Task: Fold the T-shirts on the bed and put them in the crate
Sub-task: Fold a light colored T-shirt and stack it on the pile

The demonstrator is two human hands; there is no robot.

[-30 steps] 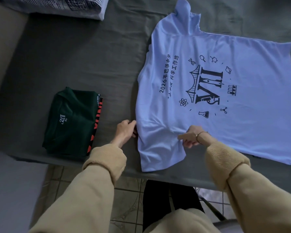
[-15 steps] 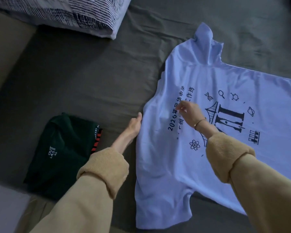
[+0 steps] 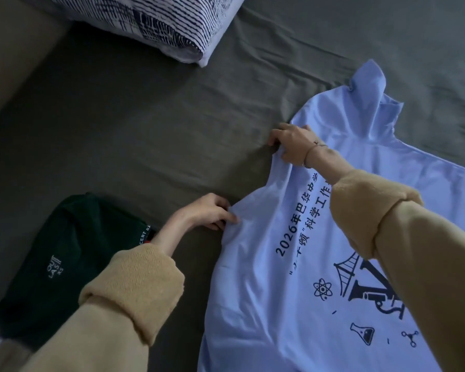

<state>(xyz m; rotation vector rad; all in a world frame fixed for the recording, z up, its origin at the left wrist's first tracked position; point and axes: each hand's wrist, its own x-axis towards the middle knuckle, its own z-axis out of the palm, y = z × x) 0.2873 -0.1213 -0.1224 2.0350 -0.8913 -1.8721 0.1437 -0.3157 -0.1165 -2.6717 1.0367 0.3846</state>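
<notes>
A light blue T-shirt (image 3: 285, 304) with dark printed graphics and text lies spread face up on the grey bed sheet (image 3: 145, 135), one sleeve pointing to the far side. My left hand (image 3: 210, 210) pinches the shirt's collar-side edge near its middle. Farther along that same edge, close to the far sleeve, my right hand (image 3: 293, 143) grips the fabric, which bunches under the fingers. A dark green T-shirt (image 3: 65, 264) lies folded on the sheet at the lower left. No crate is in view.
A blue-and-white striped pillow (image 3: 159, 25) lies at the far side of the bed. A beige padded bed side (image 3: 11, 55) runs along the left.
My right hand has moved from the shirt's near side up to its far collar-side edge and gripped it. My left hand shifted up the same edge. The camera has leaned closer over the bed.
</notes>
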